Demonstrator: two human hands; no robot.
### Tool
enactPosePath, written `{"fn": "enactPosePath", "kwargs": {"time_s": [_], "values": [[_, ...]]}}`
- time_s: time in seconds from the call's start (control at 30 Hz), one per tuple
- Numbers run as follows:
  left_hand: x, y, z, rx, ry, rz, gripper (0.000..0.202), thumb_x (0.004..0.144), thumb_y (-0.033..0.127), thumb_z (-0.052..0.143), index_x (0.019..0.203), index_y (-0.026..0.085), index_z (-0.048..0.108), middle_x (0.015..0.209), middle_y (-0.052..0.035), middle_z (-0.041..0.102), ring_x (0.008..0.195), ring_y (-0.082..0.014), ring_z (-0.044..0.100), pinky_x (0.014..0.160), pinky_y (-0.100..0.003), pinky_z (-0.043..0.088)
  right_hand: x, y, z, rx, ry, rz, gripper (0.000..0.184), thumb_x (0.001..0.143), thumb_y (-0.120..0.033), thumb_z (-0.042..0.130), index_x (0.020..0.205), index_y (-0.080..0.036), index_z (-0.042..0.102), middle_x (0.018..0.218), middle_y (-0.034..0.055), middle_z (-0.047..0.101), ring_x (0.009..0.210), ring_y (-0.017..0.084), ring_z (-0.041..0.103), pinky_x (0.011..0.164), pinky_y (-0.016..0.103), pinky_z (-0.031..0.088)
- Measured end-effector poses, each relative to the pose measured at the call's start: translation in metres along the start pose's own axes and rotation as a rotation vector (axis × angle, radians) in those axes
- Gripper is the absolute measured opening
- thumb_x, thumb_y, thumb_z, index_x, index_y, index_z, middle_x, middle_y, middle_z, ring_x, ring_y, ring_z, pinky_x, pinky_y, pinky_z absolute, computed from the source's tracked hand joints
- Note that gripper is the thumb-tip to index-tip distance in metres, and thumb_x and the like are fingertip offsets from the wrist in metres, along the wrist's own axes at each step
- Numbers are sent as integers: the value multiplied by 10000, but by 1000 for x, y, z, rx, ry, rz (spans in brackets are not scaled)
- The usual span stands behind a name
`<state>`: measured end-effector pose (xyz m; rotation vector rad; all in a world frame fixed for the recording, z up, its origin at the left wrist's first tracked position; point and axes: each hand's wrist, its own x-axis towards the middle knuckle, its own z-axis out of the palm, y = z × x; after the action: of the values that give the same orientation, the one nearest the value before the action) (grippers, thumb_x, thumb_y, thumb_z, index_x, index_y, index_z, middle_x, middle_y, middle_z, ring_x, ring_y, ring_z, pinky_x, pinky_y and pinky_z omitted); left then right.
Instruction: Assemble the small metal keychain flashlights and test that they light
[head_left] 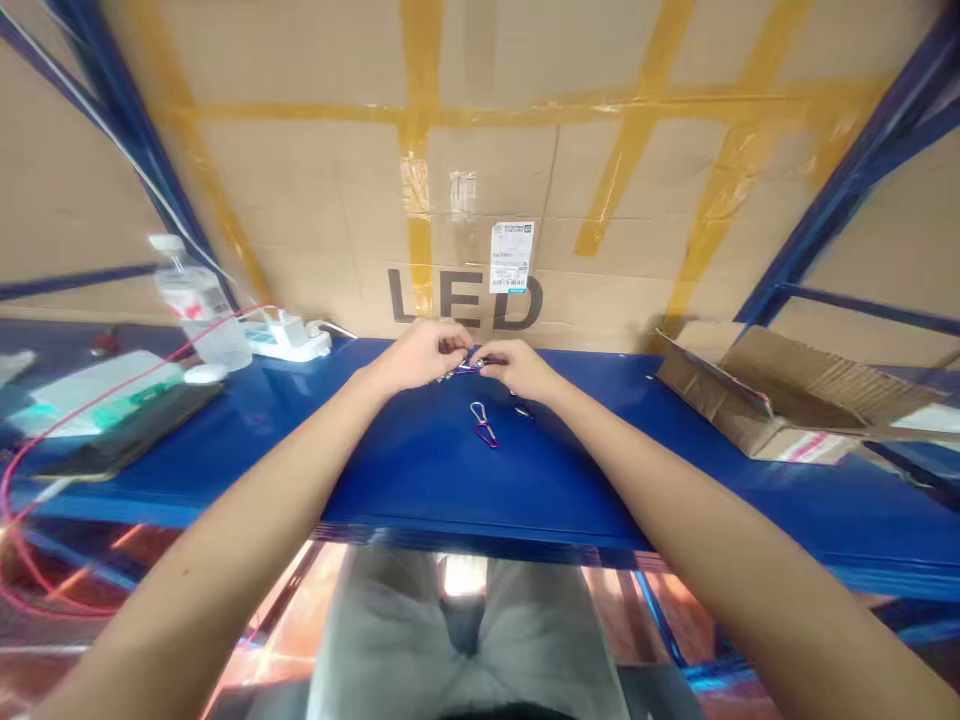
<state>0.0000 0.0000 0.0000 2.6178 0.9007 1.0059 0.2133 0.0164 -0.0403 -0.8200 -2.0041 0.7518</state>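
My left hand [420, 358] and my right hand [517, 368] meet over the far part of the blue shelf [420, 470], fingers pinched together on a small metal clip [466, 365] held between them. Just in front of the hands lie a silver carabiner [478, 411] linked to a pink carabiner [487, 434]. A small dark piece [523, 410] lies beside my right hand. The picture is blurred, so the clip's shape is unclear.
A big cardboard box marked LED [465, 200] stands behind the hands. An open cardboard box [780, 400] lies at the right. At the left are a plastic bottle [199, 300], a white power strip [289, 338], a red cable [90, 410] and a dark flat device [127, 435].
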Motion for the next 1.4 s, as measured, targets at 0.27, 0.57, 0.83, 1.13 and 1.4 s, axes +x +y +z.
{"fn": "enactPosePath", "kwargs": {"time_s": [0.27,0.57,0.83,1.13,1.4], "values": [[0,-2,2,44,-108,-105,174,855,196,553,906,166,717,764,-15,710,680,-142,616,646,-256,449,-2,3,-3,-214,46,-18,222,801,-83,609,914,-173,777,955,61,758,915,225,682,911,386,505],[-3,0,16,-132,-268,-407,156,828,202,651,978,180,617,710,-19,682,575,-150,643,526,-250,486,-2,-2,-5,-84,52,15,202,776,-90,653,896,-178,789,946,55,753,909,217,682,904,383,517],[6,12,29,-657,-228,-795,171,778,-18,546,896,85,614,757,-128,723,678,-233,747,665,-336,632,-3,-4,-8,-271,47,-152,234,801,-73,649,903,-202,816,921,56,692,878,203,644,866,376,507],[8,0,49,-1143,-91,-1061,324,808,-47,446,1073,-2,627,832,-171,723,822,-240,775,838,-315,647,-4,0,-9,-719,-134,-318,372,815,41,592,967,-201,830,862,94,624,928,240,514,808,365,465],[7,-3,46,-1164,-80,-1003,310,898,-44,452,1155,-12,623,932,-197,739,890,-243,775,921,-339,623,-5,-2,-8,-589,-101,-177,318,829,-1,639,988,-208,820,892,62,663,862,198,596,811,333,476]]}}
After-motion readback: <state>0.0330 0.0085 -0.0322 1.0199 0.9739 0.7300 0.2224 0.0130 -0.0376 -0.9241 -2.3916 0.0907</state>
